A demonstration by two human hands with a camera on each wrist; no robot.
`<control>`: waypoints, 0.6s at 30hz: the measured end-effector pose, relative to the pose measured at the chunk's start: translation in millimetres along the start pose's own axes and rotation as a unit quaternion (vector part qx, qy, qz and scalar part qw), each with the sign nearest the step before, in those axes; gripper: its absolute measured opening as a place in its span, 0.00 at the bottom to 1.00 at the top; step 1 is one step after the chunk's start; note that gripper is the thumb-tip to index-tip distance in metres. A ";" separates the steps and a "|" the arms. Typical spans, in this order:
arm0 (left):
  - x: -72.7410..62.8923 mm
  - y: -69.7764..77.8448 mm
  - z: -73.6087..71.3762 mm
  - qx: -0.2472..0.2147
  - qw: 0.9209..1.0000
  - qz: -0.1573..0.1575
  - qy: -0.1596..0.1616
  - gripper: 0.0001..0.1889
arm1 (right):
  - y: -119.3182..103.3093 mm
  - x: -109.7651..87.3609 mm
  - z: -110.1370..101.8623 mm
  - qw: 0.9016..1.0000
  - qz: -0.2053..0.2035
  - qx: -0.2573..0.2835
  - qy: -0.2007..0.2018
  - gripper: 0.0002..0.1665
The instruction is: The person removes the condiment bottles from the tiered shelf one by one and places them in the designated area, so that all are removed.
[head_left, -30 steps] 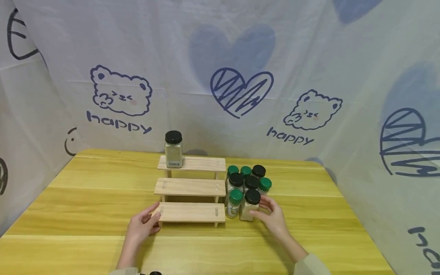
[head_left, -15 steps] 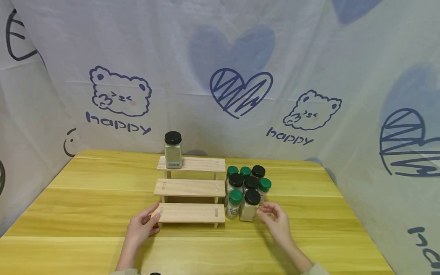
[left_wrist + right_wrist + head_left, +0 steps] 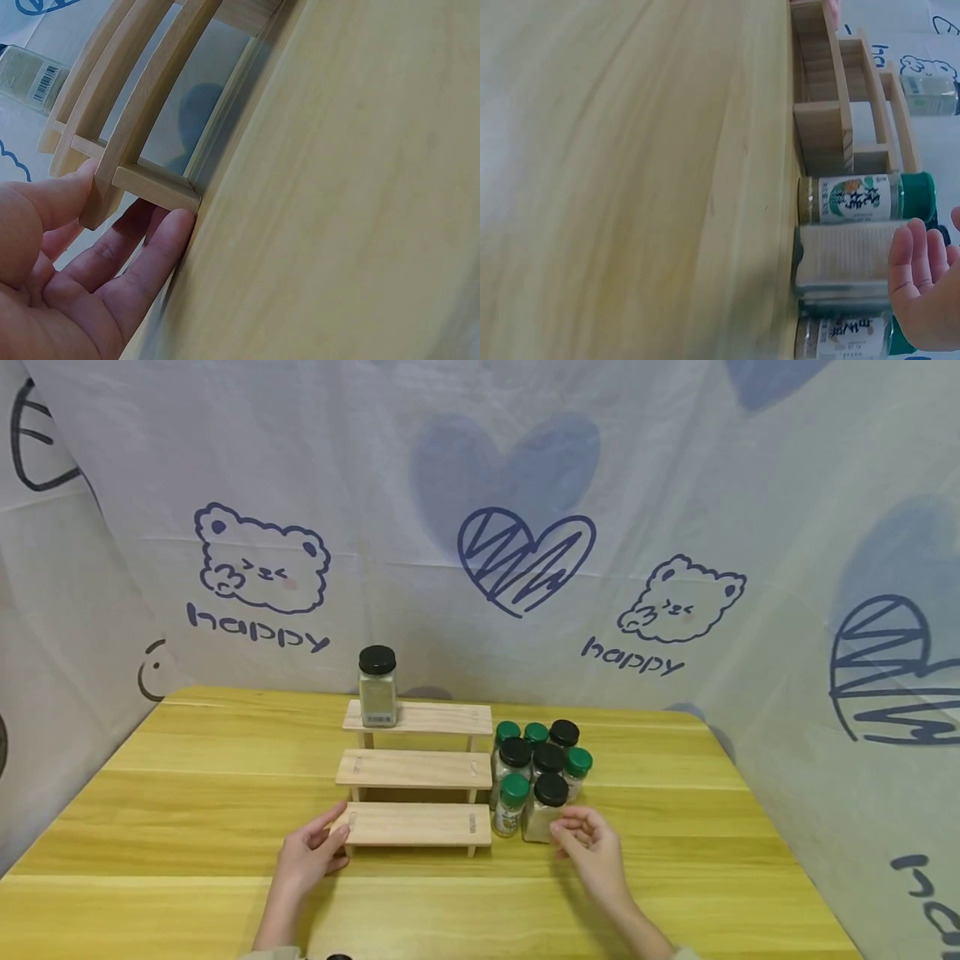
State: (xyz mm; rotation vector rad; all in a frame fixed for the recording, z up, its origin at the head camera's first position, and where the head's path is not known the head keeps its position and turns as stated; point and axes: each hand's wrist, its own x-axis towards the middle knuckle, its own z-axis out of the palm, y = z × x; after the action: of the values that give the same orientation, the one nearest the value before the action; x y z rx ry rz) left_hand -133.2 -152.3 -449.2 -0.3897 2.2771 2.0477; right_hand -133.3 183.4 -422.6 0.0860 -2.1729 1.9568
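Observation:
My left hand [image 3: 303, 856] holds the left end of the three-tier wooden rack [image 3: 416, 823]. In the left wrist view its thumb lies along the lowest board's edge, with fingers under the board by the leg [image 3: 157, 187]. A square spice jar [image 3: 538, 825] with a black lid stands at the front of a cluster right of the rack. My right hand [image 3: 597, 856] is at that jar's right side, fingertips overlapping its edge. The right wrist view shows these fingers [image 3: 920, 251] extended and uncurled beside the jar. A black-lidded jar [image 3: 378, 697] stands upright on the top tier's left end.
A green-lidded bottle [image 3: 507, 818] stands between the rack and the square jar. Several more bottles with green lids [image 3: 577, 763] or black lids [image 3: 514, 752] crowd behind, close together on the yellow wooden table [image 3: 675, 827]. A printed cloth [image 3: 420, 618] hangs behind the table.
My right hand drew back rightward from the square jar, then came in again to its side. My left hand, the rack and the jars have stayed in place.

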 end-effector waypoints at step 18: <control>0.9 -0.4 0.2 -0.007 1.000 -0.003 0.001 0.23 | -6.2 -7.3 32.0 0.999 -0.044 0.023 -0.014 0.10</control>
State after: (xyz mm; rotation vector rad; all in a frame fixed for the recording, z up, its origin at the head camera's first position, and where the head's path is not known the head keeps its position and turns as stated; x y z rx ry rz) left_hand -134.0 -152.3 -449.7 -0.4009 2.2612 2.0625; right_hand -128.9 150.3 -420.9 0.2141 -2.1040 1.9699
